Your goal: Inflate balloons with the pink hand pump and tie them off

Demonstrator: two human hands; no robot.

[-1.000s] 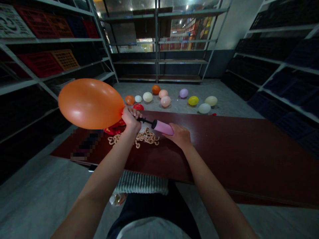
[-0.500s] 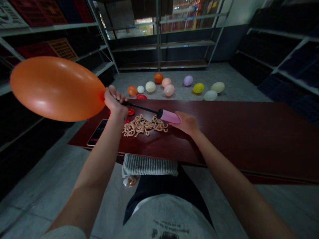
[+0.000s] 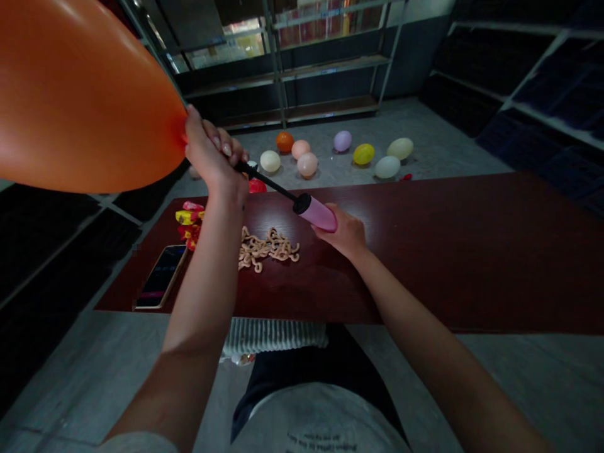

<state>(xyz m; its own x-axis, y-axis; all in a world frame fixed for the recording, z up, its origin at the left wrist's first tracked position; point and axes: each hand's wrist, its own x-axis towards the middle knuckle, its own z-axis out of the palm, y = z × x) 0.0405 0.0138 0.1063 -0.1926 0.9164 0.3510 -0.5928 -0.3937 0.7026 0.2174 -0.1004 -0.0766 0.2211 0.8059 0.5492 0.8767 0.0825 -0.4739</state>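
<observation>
Head view: orange balloon (image 3: 80, 94) held out to the upper left.
Its long axis is lined up with the pink hand pump (image 3: 317, 214); its neck is clamped by the nearer left hand (image 3: 212, 154), the pump handle cupped by the right hand (image 3: 340, 234), hands apart.

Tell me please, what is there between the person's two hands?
In the head view, the black shaft of the pink hand pump spans the stretch from the left hand to the right hand.

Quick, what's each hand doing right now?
Left hand: closed, holding the orange balloon by its neck on the black pump tube.
Right hand: closed on the pink hand pump.
</observation>
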